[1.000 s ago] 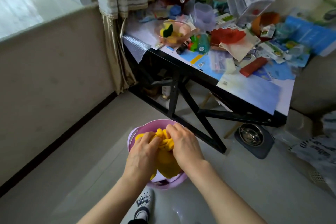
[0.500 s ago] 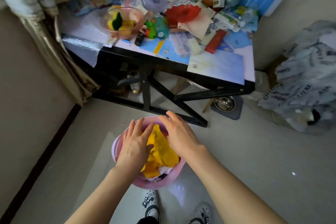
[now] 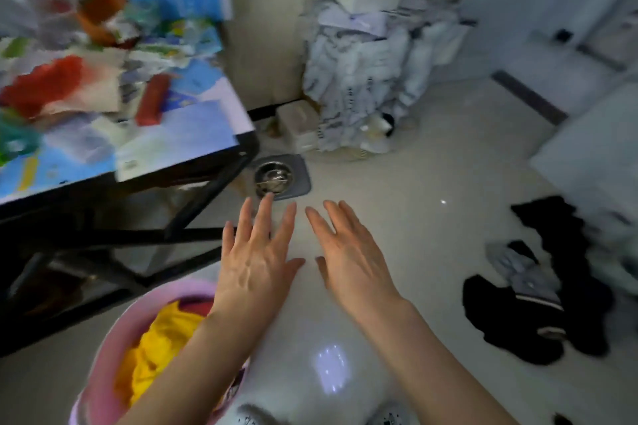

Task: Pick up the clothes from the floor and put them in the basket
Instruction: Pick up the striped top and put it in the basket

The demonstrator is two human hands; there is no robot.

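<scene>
Hands bare above the floor, basket at lower left

Head view: both arms reach forward and down, palms turned to the floor (image 3: 424, 162). The left hand (image 3: 255, 262) has its fingers straight and spread and holds nothing; its forearm crosses above the right side of the pink basket (image 3: 103, 352). The right hand (image 3: 348, 259) lies just beside it, thumbs near each other but apart, fingers likewise straight and with nothing in them.

The basket stands on the floor at lower left, partly cut off by the frame edge. A yellow garment (image 3: 155, 348) lies bunched inside it, with a strip of dark red cloth (image 3: 196, 305) at its far edge.

Well to the right, on the floor, lies a heap of black clothes (image 3: 552, 324) with a pale grey piece (image 3: 521, 269) on top of it.

A cluttered table (image 3: 193, 134) on a black frame fills the upper left, blurred. Near its corner a metal bowl (image 3: 274, 176) sits on a grey mat. Against the far wall stands a pile of white printed fabric (image 3: 362, 79).
</scene>
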